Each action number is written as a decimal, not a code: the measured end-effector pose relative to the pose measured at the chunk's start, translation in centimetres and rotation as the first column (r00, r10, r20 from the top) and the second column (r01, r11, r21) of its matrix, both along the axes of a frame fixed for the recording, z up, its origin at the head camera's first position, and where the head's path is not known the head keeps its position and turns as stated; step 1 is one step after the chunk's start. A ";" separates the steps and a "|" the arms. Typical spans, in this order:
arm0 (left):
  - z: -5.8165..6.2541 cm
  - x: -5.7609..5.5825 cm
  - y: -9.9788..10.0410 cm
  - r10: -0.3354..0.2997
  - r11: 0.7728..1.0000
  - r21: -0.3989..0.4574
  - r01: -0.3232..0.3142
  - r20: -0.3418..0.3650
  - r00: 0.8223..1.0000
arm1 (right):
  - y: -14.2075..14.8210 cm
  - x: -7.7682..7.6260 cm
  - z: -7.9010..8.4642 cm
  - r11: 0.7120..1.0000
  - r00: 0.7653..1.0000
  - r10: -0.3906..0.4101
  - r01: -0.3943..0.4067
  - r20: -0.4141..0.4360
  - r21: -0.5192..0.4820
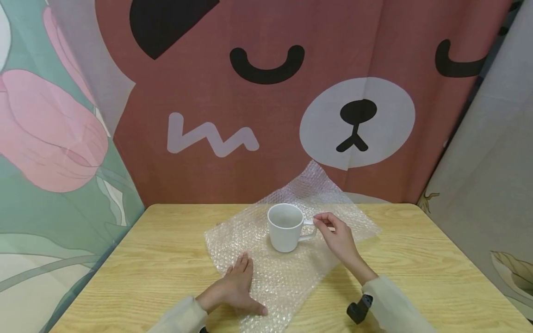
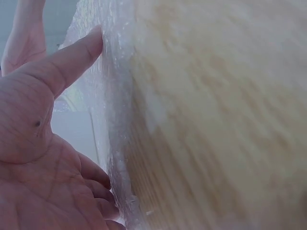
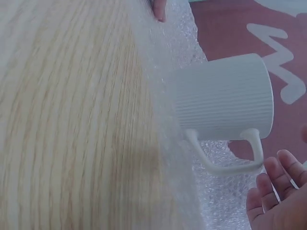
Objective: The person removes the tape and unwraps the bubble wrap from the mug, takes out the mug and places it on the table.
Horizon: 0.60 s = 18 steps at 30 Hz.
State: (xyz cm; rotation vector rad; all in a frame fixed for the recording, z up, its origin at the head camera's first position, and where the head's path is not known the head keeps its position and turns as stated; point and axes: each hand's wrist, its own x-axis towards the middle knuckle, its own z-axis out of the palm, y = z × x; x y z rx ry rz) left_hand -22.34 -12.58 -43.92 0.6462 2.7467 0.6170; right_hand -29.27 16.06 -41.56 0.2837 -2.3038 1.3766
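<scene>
A white ribbed mug (image 1: 285,230) stands upright on a sheet of bubble wrap (image 1: 275,286), its handle (image 3: 225,168) toward my right hand. My right hand (image 1: 341,238) is at that handle, fingertips (image 3: 272,165) right by its upper corner and not wrapped round it. In the right wrist view these fingers are loosely bent, the thumb apart from them. Lower left of the mug, my left hand (image 1: 239,286) rests on the near left part of the wrap, fingers and thumb spread. The left wrist view shows its thumb (image 2: 72,60) and fingertips against the wrap.
The wrap lies askew on a wood-grain table (image 1: 166,245), its far corner raised against a curtain (image 1: 275,111) with a bear print behind the table. More printed cloth (image 1: 62,222) hangs at the left and right sides. A black wrist device (image 1: 360,309) sits at the right cuff.
</scene>
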 end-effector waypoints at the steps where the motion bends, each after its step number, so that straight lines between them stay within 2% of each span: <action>1: 0.0 0.0 0.0 0.003 1.000 -0.002 -0.003 -0.002 1.000 | 0.0 -0.2 -0.1 1.000 1.000 0.000 0.000 0.007 -0.004; 11: 0.1 -0.2 0.3 0.026 0.999 -0.023 -0.026 0.007 1.000 | -0.3 -1.7 -0.7 0.998 0.991 -0.033 0.039 0.127 -0.046; 18: 0.2 0.0 0.3 0.026 0.999 -0.046 -0.025 0.019 0.999 | -1.3 -2.5 -1.4 0.985 0.977 0.059 -0.023 0.205 -0.171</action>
